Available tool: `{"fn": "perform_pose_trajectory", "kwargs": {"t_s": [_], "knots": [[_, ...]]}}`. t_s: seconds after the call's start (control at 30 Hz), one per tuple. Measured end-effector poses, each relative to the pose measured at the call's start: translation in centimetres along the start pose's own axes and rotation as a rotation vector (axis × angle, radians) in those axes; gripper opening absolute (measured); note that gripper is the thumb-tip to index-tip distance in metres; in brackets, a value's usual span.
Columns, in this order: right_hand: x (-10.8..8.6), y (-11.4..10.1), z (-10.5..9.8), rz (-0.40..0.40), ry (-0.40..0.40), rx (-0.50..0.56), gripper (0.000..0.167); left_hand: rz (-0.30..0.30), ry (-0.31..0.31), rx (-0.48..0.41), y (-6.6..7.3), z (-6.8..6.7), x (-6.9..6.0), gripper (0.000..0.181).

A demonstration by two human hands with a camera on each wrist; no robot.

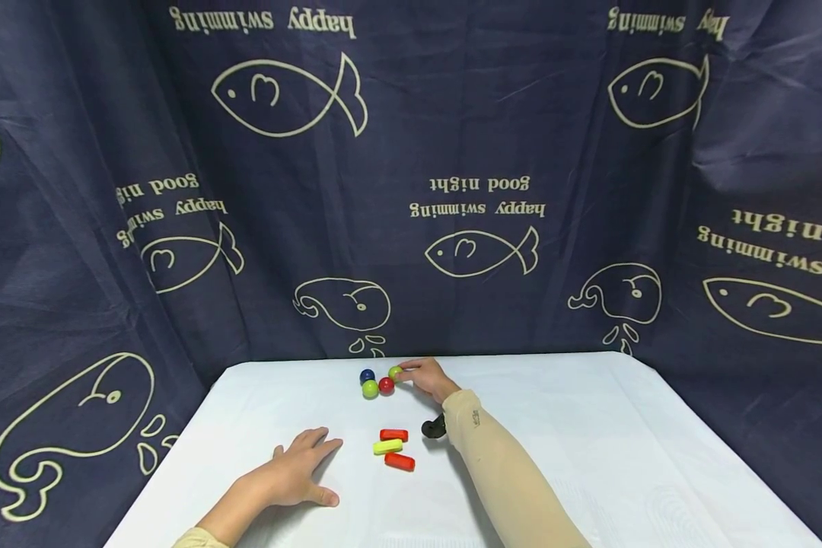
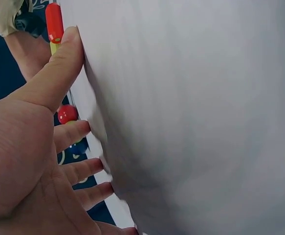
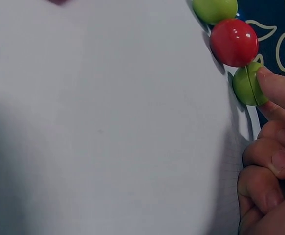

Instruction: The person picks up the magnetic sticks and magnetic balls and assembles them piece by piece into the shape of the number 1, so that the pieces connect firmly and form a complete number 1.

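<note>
My right hand [image 1: 426, 377] pinches a green ball [image 1: 395, 373] at the back of the white table; in the right wrist view thumb and finger hold that green ball [image 3: 248, 84] against a red ball [image 3: 234, 42]. Left of it in the head view are the red ball [image 1: 387, 386], another green ball [image 1: 370, 389] and a dark blue ball [image 1: 367, 376]. My left hand [image 1: 294, 472] rests at the table's left with fingers spread, holding nothing. Between the hands lie a red block [image 1: 393, 434], a yellow block [image 1: 387, 447] and a second red block [image 1: 400, 462].
The white table [image 1: 589, 449] reaches back to a dark blue curtain [image 1: 397, 152] printed with fish and words. A black object [image 1: 434, 428] shows beside my right sleeve [image 1: 500, 464], at the wrist.
</note>
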State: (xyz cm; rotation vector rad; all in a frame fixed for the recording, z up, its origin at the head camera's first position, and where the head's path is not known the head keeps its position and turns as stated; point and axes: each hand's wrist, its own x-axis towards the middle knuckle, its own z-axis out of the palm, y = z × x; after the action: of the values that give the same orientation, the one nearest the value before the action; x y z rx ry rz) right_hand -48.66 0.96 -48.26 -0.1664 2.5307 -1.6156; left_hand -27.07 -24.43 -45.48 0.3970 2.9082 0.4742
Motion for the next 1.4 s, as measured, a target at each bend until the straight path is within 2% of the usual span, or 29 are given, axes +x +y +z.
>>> {"fn": "perform_pose_trajectory", "kwargs": {"t_s": [0.13,0.4,0.83,1.23,1.4], "knots": [[-0.1,0.2,0.1,0.005,0.017,-0.017,0.037,-0.003,-0.004,0.004,0.0,0.1,0.0,0.101],[-0.5,0.1,0.1,-0.051,0.04,-0.004,0.036,-0.001,-0.005,0.007,0.2,-0.2,-0.2,0.101],[-0.8,0.0,-0.1,-0.035,0.047,-0.051,0.034,0.008,-0.004,-0.008,-0.2,0.0,-0.1,0.101],[-1.1,0.4,-1.5,-0.047,0.044,-0.089,0.034,0.011,0.001,0.0,0.1,-0.2,0.2,0.1],[-1.6,0.5,-2.0,-0.034,0.033,-0.092,0.037,-0.007,-0.006,0.003,0.1,0.0,0.0,0.1]]}}
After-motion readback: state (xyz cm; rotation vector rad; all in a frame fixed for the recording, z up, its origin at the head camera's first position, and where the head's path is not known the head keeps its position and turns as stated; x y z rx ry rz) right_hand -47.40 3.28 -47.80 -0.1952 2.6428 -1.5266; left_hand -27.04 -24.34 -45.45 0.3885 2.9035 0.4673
